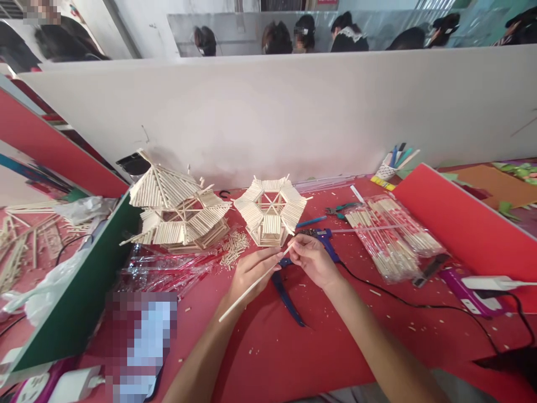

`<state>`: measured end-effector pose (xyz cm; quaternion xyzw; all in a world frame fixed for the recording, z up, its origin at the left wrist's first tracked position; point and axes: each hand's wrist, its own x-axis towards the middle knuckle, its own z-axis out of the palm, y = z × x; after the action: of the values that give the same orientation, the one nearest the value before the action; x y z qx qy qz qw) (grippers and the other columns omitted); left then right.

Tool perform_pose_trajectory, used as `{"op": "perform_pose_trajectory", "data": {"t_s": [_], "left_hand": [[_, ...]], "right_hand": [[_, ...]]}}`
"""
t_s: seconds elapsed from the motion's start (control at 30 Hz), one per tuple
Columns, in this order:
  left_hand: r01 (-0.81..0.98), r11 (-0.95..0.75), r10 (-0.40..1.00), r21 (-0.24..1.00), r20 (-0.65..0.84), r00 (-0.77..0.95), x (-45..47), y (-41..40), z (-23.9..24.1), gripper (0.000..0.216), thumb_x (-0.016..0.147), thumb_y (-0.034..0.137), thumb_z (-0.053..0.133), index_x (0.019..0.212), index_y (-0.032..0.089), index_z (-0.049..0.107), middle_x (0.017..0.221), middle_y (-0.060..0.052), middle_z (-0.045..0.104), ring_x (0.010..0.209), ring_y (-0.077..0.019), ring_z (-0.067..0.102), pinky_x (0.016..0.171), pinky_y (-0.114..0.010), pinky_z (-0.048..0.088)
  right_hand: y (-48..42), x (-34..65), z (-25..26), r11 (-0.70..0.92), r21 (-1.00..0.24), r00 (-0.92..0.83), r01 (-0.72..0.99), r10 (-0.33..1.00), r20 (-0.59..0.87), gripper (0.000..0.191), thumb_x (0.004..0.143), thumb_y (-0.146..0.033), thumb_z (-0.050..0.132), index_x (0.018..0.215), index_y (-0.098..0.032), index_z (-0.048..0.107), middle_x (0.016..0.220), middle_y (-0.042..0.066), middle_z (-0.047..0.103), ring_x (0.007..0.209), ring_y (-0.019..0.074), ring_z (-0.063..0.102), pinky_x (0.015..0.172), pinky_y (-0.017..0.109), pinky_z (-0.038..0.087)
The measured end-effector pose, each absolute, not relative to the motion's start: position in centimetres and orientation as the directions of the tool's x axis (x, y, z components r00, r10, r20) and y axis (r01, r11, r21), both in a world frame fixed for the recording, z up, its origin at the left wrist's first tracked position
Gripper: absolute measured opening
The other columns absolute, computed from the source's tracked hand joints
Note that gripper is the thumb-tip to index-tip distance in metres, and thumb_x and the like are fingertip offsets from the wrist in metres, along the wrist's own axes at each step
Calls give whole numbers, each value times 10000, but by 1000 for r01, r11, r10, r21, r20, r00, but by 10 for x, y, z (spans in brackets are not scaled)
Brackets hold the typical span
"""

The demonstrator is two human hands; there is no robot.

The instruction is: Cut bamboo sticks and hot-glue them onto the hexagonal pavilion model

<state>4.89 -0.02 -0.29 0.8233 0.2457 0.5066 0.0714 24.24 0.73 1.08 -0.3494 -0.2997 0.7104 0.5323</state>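
Both my hands meet over the red table [293, 347], holding one thin wooden stick [251, 288] that slants from lower left to upper right. My left hand [251, 274] is closed around its middle. My right hand [312, 260] pinches its upper end. Just beyond the fingers stands a small hexagonal stick model [271, 210]. A larger stick pavilion with sloped roofs [178, 210] stands to the left. Under my hands lie blue-handled cutters [287, 296] and a blue glue gun [325, 240].
Packs of sticks in clear wrappers [392, 235] lie at the right, empty wrappers [168, 271] and stick offcuts [235, 246] at the left. A black cord [411, 305] crosses the table. A white partition [293, 112] closes the back; other people sit beyond it.
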Motion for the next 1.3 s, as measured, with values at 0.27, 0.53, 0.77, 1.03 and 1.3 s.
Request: {"op": "perform_pose_trajectory", "data": {"t_s": [0.27, 0.53, 0.77, 1.03, 1.3], "left_hand": [[467, -880, 326, 83, 821, 468, 47, 9, -3, 383, 956, 118, 627, 1334, 183, 613, 1238, -131, 732, 1055, -183, 712, 833, -305, 538], [556, -830, 310, -32, 803, 508, 53, 20, 11, 371, 985, 117, 571, 1355, 139, 597, 1258, -139, 723, 1195, -221, 663, 990, -377, 475], [591, -806, 354, -22, 782, 512, 59, 23, 21, 388, 1017, 156, 527, 1402, 186, 571, 1247, -84, 736, 1156, -196, 685, 1040, -373, 456], [591, -807, 372, -26, 754, 542, 61, 20, 26, 438, 986, 108, 557, 1423, 134, 538, 1288, -126, 710, 1182, -235, 666, 977, -387, 518], [594, -803, 372, -56, 731, 572, 59, 17, 27, 429, 999, 105, 522, 1427, 125, 533, 1297, -135, 703, 1173, -250, 659, 954, -400, 525]], "right_hand": [[8, 243, 18, -231, -818, -178, -528, 971, -159, 298, 701, -459, 864, 749, -186, 755, 664, 1, 606, 566, 89, 449, 501, 224, 322], [11, 249, 17, -190, -861, -184, -472, 976, -114, 300, 733, -456, 836, 714, -176, 728, 640, 3, 586, 570, 97, 463, 496, 234, 301], [15, 255, 14, -179, -870, -166, -459, 980, -114, 300, 735, -465, 829, 734, -185, 723, 685, 14, 615, 584, 103, 480, 499, 238, 324], [13, 258, 16, -160, -899, -187, -408, 978, -89, 265, 778, -452, 800, 777, -191, 752, 688, 14, 621, 589, 105, 493, 499, 237, 333], [11, 259, 21, -142, -927, -192, -347, 978, -78, 275, 774, -468, 789, 777, -196, 749, 691, 14, 623, 586, 111, 494, 495, 242, 342]]}}
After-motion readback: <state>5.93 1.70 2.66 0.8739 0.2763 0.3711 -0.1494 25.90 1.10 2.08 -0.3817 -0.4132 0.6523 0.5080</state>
